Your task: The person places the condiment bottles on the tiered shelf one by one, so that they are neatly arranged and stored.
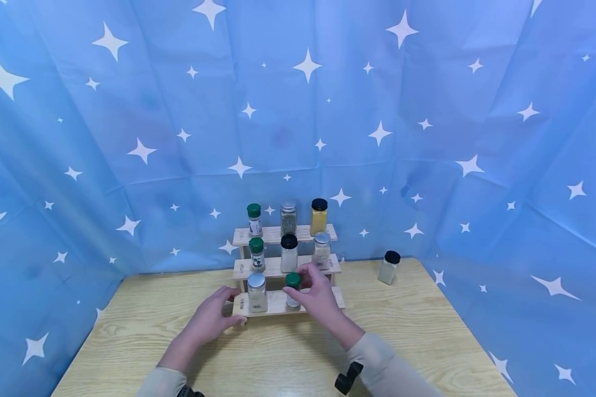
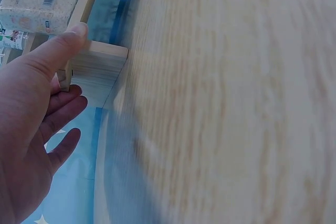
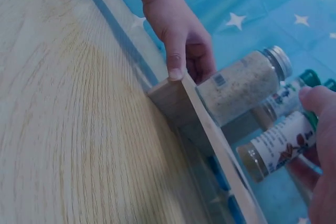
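Observation:
A three-step wooden spice rack stands at the back of the table. My left hand holds the left end of its lowest step, thumb on the front edge and fingers behind, as the left wrist view shows. My right hand pinches a small green-capped spice jar near its cap, over the right part of that step. In the right wrist view the jar's base is close to the board. Left of it on the same step stands a silver-lidded jar of pale, coarse contents.
On the middle step stand a green-capped jar, a black-lidded white jar and a silver-lidded jar. The top step bears a green-capped jar, a herb jar and a yellow jar. Another black-lidded jar stands right.

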A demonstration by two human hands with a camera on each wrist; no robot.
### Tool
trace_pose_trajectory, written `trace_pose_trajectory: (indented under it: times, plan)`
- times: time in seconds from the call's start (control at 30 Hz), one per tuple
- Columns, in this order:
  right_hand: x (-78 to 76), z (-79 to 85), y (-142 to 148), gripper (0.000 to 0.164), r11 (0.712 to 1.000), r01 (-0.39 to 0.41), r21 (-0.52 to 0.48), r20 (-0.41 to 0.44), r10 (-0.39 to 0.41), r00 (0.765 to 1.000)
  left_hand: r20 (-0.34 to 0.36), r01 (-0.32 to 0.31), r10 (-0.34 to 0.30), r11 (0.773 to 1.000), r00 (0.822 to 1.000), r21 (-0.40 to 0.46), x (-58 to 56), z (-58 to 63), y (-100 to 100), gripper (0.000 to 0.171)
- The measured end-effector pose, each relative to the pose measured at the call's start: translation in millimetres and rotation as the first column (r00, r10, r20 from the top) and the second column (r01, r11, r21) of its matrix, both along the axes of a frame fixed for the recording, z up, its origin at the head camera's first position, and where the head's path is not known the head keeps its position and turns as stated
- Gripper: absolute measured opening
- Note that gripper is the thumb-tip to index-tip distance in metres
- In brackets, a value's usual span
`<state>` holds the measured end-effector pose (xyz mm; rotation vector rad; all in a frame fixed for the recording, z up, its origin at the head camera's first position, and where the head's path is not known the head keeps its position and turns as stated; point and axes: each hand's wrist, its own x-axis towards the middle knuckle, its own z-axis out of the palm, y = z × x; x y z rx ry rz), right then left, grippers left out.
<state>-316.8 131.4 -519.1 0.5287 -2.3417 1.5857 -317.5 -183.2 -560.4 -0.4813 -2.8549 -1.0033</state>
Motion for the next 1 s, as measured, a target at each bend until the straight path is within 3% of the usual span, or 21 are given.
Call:
trace_pose_trajectory:
  times: [0.53, 1.0]
  plan:
    - [0.7, -6.2, -4.1, 0.044, 0.999, -0.003, 0.032, 0.048, 0.001, 0.999, -0.01, -0.001, 0.001, 1.0, 1.0, -0.012, -0.3, -0.1, 0.3, 0.069]
    - [-0.3, -7.4, -5.0, 0.043, 1.0, -0.028, -0.009, 0.047, 0.029, 0.998, 0.0, -0.002, 0.002, 1.0, 1.0, -0.004, 0.8, 2.1, 1.3, 0.069]
